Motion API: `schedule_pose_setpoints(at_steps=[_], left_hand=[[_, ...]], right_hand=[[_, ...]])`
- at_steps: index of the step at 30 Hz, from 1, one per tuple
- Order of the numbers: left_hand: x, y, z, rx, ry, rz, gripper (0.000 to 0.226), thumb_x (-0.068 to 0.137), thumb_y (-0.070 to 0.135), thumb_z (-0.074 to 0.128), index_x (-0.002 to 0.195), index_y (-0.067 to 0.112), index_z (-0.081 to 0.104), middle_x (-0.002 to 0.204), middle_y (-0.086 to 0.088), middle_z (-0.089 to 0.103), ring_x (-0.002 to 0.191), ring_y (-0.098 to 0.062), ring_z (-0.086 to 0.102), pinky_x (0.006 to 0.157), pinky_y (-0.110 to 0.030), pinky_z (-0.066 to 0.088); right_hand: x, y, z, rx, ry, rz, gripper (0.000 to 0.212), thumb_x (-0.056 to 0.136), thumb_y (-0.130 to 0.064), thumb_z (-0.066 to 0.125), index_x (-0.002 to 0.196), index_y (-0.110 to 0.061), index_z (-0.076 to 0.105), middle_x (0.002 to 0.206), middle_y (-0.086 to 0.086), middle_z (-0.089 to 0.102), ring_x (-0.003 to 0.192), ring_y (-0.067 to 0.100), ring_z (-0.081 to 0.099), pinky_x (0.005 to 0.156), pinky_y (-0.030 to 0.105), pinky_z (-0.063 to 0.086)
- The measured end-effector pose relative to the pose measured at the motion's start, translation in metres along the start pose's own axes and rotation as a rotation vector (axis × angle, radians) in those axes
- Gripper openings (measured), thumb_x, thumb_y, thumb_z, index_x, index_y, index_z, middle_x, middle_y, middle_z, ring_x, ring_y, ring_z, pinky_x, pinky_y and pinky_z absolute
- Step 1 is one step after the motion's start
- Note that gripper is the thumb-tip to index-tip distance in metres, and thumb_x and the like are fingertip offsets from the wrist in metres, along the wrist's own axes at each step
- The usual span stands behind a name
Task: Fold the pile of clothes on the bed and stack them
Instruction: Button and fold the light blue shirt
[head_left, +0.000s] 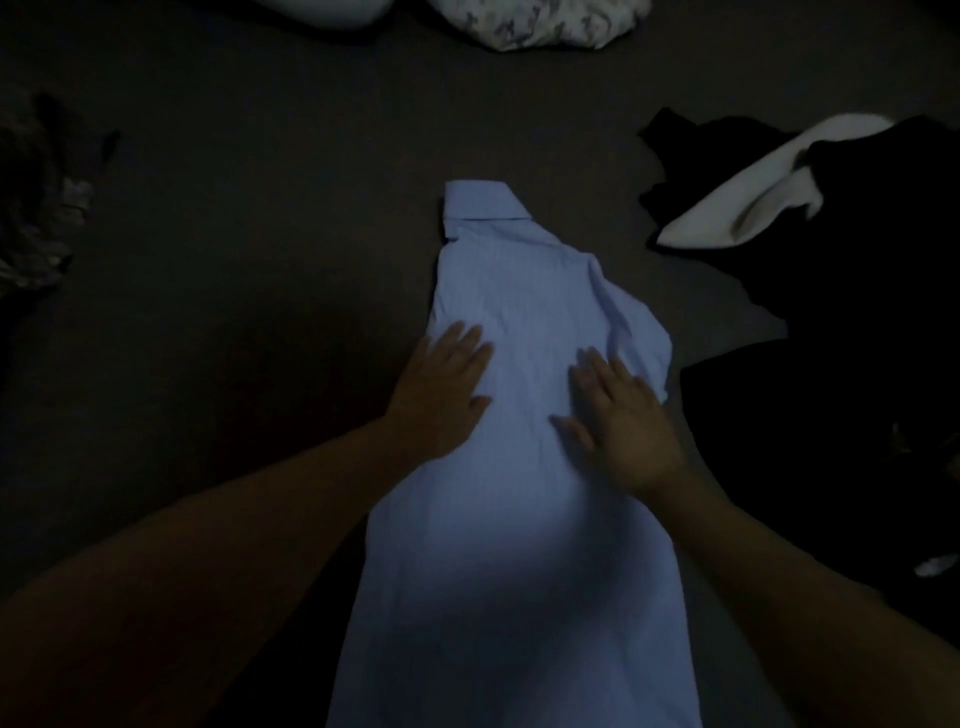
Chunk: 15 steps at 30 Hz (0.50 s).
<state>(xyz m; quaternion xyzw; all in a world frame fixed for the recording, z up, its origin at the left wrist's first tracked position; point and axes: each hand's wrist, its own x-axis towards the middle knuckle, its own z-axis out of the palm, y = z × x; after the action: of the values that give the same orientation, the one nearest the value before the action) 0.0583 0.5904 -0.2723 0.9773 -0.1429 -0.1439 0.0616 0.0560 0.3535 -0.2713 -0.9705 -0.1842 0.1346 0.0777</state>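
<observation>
Blue shirt (524, 395), sides folded in, pressed flat by left hand (441, 389) and right hand (623, 421), fingers straight, gripping nothing; dark clothes (831, 332) remain unfolded.

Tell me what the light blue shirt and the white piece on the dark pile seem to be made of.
Light blue shirt: looks like thin woven cotton, matte, with fine stripes, sharp creases and a stiff folded collar. White piece: seems a thicker, softer fabric, rounded folds without creases; the dim light leaves the weave unclear.
</observation>
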Motion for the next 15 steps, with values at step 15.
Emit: schedule_pose_setpoints(at_steps=[15], left_hand=[[0.105, -0.019, 0.047, 0.101, 0.097, -0.048, 0.064, 0.095, 0.055, 0.012, 0.15, 0.024, 0.0, 0.158, -0.006, -0.008, 0.145, -0.022, -0.012, 0.116, -0.044, -0.012]], right_hand=[[0.1, 0.068, 0.027, -0.07, -0.206, 0.132, 0.069, 0.091, -0.065, 0.01, 0.149, -0.031, -0.01, 0.157, -0.002, -0.017, 0.144, 0.014, -0.015, 0.116, 0.043, -0.014]])
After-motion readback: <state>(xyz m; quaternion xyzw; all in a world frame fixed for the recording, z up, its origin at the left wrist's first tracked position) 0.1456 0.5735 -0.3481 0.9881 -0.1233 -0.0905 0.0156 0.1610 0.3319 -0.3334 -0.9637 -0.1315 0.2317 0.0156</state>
